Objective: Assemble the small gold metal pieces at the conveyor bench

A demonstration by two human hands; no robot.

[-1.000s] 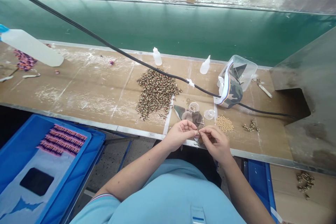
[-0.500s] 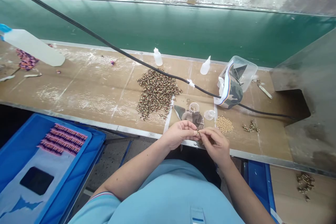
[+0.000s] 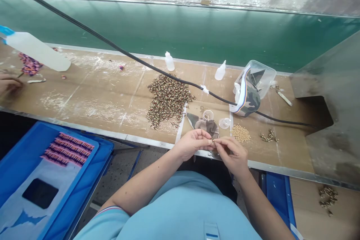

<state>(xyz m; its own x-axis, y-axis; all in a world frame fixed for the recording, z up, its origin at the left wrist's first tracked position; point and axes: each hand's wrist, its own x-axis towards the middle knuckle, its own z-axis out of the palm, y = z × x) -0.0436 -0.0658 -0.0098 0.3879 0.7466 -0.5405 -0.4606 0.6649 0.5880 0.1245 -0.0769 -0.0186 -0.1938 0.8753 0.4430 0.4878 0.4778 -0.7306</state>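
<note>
Left hand (image 3: 192, 144) and right hand (image 3: 231, 153) coming together, fingertips pinching small metal fitting (image 3: 212, 141) from either side, its long axis too small to tell. Fitting hovering just above bench edge (image 3: 152, 141); camouflage fabric scrap (image 3: 203, 125) lying just beyond it, beads (image 3: 240, 133) lying to its right.

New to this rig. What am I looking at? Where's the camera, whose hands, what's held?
No machine here. One camera is worn on a person's head, looking forward and down, so the bare arms at the bottom are that person's own. The left hand and right hand meet at the fingertips, pinching a tiny gold-coloured piece; it's too small to identify exactly.

They sit at the edge of a tan workbench. On it lie a heap of small brown-and-gold pieces, a pile of small round beads, and a clear plastic box holding camouflage fabric. At far left is a co-worker's hand.
</note>
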